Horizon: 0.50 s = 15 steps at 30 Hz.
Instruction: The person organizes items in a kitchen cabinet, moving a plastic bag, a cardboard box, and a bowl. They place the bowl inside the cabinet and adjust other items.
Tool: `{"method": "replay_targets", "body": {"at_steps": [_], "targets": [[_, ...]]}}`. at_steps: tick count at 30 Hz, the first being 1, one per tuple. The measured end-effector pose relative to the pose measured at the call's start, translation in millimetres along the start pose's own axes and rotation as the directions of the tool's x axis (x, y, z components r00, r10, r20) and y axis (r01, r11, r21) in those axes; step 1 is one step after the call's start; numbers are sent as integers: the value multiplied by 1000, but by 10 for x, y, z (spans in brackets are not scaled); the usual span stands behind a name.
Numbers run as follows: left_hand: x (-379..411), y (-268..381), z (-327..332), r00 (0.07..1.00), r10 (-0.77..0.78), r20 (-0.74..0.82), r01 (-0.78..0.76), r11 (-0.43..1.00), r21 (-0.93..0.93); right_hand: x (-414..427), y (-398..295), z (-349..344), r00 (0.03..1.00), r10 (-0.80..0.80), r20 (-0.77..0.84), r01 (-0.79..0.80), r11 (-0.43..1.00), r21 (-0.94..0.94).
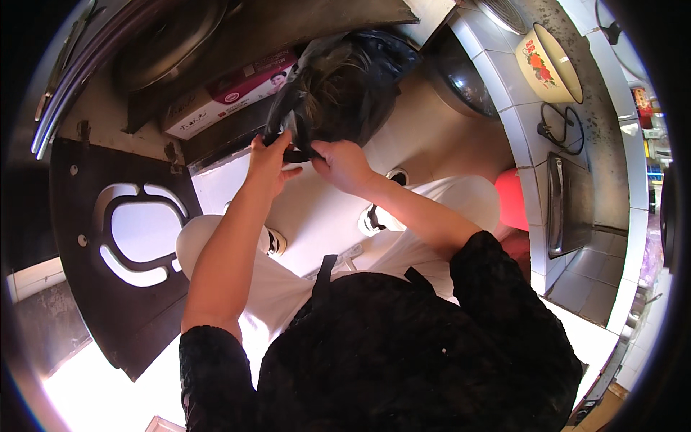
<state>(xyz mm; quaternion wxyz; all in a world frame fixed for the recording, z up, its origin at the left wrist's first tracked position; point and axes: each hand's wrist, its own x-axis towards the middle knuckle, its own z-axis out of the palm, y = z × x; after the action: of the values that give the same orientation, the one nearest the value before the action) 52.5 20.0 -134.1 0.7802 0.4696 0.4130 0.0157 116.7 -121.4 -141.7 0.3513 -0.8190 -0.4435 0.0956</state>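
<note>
A black plastic bag (351, 92) hangs or stands in front of me, its thin film catching the light. My left hand (271, 164) grips the bag's near left edge, with the thumb and some fingers spread apart. Just to the right, my right hand (345, 166) is closed on the gathered near edge of the same bag. A dark strip of film runs between the two hands. What the bag holds, if anything, cannot be made out.
Left of the bag, a printed cardboard box (232, 100) sits inside a cabinet, whose dark cut-out door (124, 302) hangs open. A tiled counter on the right carries a floral enamel basin (548, 67), a black cable (561, 127) and a metal-edged appliance (569, 205). Below it shows something red (513, 197).
</note>
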Motion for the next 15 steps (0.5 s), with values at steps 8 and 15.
{"method": "replay_targets", "body": {"at_steps": [8, 15], "targets": [[-76, 339, -211, 993, 120, -18, -118, 920, -373, -98, 530, -76, 985, 5, -172, -59, 949, -309], [-300, 552, -103, 955, 175, 240, -69, 916, -395, -218, 1605, -313, 639, 609, -469, -735, 664, -139]]}}
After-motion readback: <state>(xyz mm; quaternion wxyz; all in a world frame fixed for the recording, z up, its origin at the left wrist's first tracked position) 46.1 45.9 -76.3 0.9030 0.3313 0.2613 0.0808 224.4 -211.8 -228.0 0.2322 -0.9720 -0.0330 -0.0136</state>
